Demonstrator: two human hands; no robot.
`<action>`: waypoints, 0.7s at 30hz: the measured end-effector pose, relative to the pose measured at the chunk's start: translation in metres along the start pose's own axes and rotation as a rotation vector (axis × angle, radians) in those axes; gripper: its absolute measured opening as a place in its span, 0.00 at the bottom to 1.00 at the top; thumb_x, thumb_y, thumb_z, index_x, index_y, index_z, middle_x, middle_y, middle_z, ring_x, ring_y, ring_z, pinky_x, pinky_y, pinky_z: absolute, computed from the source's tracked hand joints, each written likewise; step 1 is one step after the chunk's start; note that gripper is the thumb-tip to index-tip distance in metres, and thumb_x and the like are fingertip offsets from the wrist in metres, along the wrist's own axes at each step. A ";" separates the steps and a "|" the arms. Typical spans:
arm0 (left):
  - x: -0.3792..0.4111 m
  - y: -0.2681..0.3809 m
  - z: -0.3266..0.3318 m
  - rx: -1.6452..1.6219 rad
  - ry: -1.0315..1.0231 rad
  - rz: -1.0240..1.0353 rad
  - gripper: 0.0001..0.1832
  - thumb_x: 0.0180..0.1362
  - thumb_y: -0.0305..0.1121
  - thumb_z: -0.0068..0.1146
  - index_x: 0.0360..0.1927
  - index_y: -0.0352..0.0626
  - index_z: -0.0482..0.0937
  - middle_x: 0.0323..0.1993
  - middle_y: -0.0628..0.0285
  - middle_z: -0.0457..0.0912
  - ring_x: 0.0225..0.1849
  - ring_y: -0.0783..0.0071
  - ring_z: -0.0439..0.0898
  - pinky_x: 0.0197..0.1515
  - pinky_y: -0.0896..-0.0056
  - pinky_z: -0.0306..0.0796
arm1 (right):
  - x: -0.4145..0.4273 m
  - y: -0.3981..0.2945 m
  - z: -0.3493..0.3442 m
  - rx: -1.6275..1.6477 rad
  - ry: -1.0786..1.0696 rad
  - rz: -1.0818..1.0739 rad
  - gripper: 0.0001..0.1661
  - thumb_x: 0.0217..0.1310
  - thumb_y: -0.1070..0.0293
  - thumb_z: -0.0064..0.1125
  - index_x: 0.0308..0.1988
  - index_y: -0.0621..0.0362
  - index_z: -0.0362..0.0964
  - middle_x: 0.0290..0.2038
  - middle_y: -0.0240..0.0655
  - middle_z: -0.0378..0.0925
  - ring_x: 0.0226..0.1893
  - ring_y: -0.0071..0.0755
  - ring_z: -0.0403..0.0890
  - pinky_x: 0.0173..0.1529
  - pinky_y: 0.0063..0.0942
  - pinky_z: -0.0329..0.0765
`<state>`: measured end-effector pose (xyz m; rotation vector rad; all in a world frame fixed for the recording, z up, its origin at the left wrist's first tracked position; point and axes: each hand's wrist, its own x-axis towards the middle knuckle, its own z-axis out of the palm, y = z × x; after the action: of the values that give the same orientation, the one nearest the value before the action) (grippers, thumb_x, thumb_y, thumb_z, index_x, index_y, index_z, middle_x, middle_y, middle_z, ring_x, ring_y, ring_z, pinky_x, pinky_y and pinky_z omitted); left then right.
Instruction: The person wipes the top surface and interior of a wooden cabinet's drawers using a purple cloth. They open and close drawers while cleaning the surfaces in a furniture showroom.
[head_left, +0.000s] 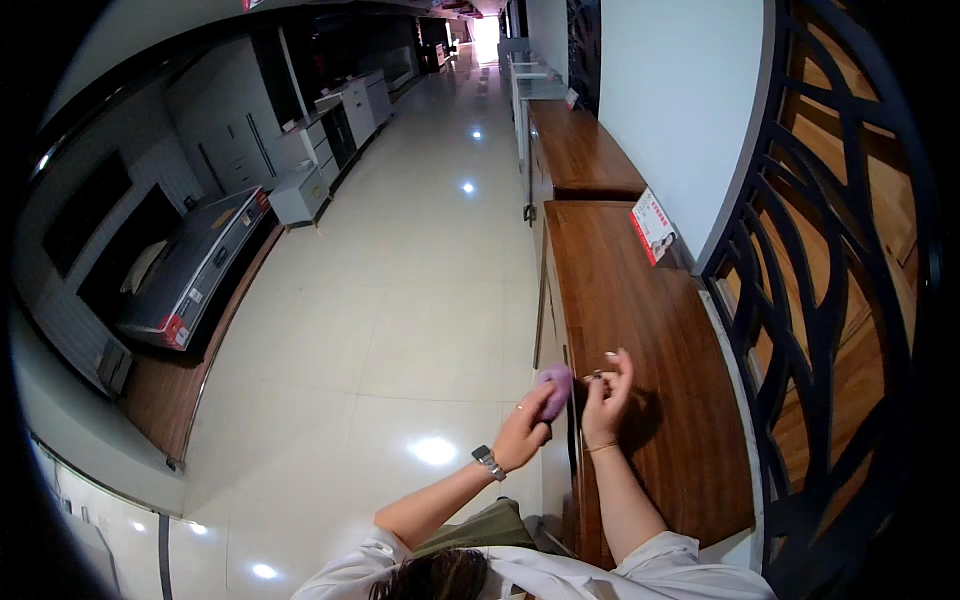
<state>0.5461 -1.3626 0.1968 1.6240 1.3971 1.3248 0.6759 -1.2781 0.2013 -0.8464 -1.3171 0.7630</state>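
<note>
My left hand (525, 429), with a metal wristwatch on its wrist, grips a crumpled purple cloth (556, 393). The cloth is beside the front edge of a brown wooden cabinet (637, 315). Over the cabinet's top, close to that same edge, is my right hand (609, 401). Its fingers are bent, with a small dark spot by the fingertips; whether it holds something is unclear. A shadow falls on the wood to the right of this hand.
A sign card (654, 226) bearing writing stands on the cabinet, against the wall. Another wooden cabinet (581, 150) continues the row. Right of me is a black lattice screen (821, 300). Across the glossy tiled floor (420, 315) are a wrapped mattress (199, 262) and a white nightstand (300, 196).
</note>
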 end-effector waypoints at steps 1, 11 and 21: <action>0.000 0.006 0.002 0.131 -0.099 0.128 0.30 0.46 0.21 0.45 0.58 0.38 0.62 0.55 0.54 0.68 0.58 0.59 0.66 0.59 0.64 0.61 | 0.006 -0.006 -0.004 0.054 0.078 0.048 0.33 0.54 0.84 0.41 0.61 0.58 0.49 0.50 0.35 0.63 0.34 0.25 0.72 0.41 0.22 0.72; 0.057 -0.008 0.030 0.682 -0.322 0.416 0.28 0.57 0.42 0.44 0.62 0.45 0.60 0.64 0.56 0.59 0.68 0.54 0.49 0.64 0.46 0.47 | 0.035 0.000 -0.044 0.103 0.404 0.212 0.30 0.59 0.80 0.41 0.61 0.54 0.49 0.54 0.36 0.58 0.34 0.27 0.69 0.43 0.26 0.71; 0.138 -0.026 0.014 0.923 -0.329 0.234 0.32 0.58 0.46 0.43 0.65 0.48 0.54 0.67 0.59 0.54 0.68 0.51 0.47 0.63 0.38 0.48 | 0.040 -0.003 -0.046 0.134 0.484 0.297 0.29 0.55 0.79 0.40 0.58 0.56 0.55 0.51 0.37 0.62 0.29 0.24 0.71 0.38 0.21 0.70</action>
<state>0.5422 -1.2216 0.2089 2.5098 1.7538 0.4421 0.7255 -1.2492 0.2211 -1.0530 -0.7127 0.8029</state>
